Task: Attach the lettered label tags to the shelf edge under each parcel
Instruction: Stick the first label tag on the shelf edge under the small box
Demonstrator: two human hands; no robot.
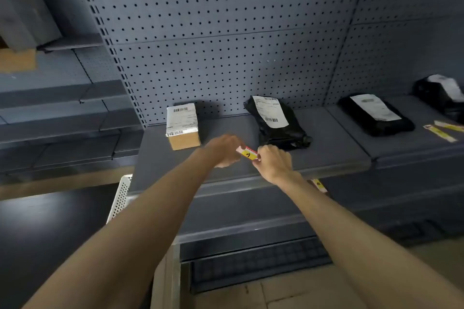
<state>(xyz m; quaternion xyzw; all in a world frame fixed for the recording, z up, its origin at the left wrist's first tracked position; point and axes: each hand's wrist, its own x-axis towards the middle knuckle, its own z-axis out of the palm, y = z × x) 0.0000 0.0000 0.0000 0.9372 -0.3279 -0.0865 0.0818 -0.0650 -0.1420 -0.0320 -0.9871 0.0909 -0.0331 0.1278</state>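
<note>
Nearest the camera, two bare forearms are extended up and forward over the front rail of the shelf [251, 178]. Between the hands a single label tag [247, 152] is held above the shelf surface; a yellow patch with a dark handwritten letter is seen on it. The left hand [223, 149] is closed on the tag's left end and the right hand [272, 162] is pinched on its right end, so that the tag's long axis runs left to right, roughly along the shelf edge, tilted slightly down to the right. The tag is judged to be under preparation, perhaps a backing being peeled, though this cannot be told for certain. The shelf edge lies below and nearer than the tag, so the coming move would be a lowering toward the person. An attached tag [318, 184] is already seen on the edge just right of the right wrist, under the black parcel [276, 123]. The cardboard parcel [182, 125] stands up and to the left of the hands, nearer the left hand, and no tag is visible beneath it. Farther right, a second black parcel [375, 114] and loose tags [444, 129] lie on the shelf, well apart from the hands.
</note>
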